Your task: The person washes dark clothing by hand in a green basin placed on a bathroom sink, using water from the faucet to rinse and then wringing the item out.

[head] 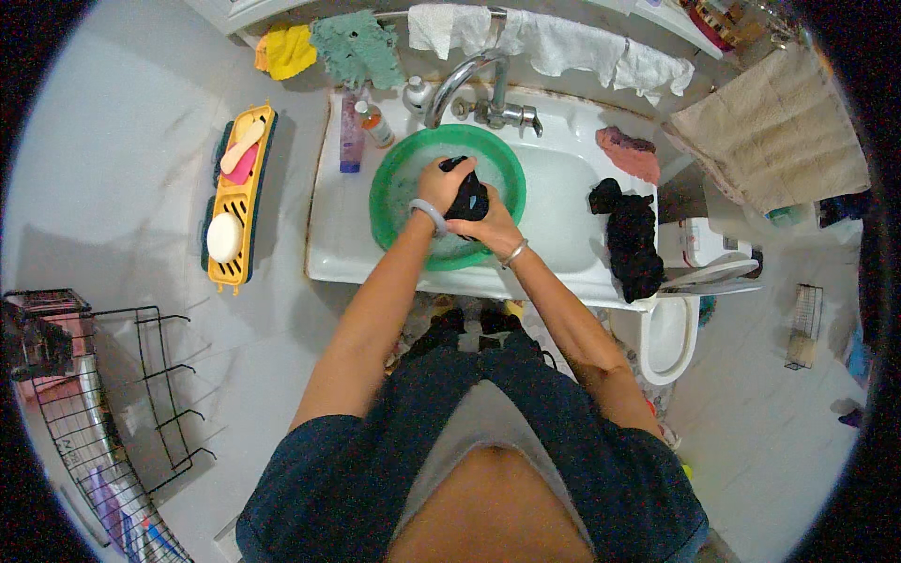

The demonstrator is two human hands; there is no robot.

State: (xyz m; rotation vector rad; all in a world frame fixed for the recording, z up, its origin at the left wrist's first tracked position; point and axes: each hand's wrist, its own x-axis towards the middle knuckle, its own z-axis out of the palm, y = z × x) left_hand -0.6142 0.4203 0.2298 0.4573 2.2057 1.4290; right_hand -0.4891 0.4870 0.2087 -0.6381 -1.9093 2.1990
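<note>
Both of my hands grip a wet-looking black cloth item point(470, 198), perhaps a sock, over a green plastic basin point(519, 176). My left hand point(438, 184) wraps its upper left side, with a pale bangle at the wrist. On the lower right side, my right hand point(495, 224) holds it, a silver bracelet on that wrist. Soapy water point(405, 190) with foam fills the basin below. The basin sits in a white ceramic sink point(563, 190). Bunched black cloth point(630, 239) lies over the sink's right rim. How the held cloth is folded inside my fingers is hidden.
A chrome faucet point(461, 74) arches over the basin's back edge. Left of it stand a purple tube point(351, 134) and a small bottle point(376, 125). A pink cloth point(630, 155) rests at the back right. On the left wall hangs a yellow soap rack point(243, 193).
</note>
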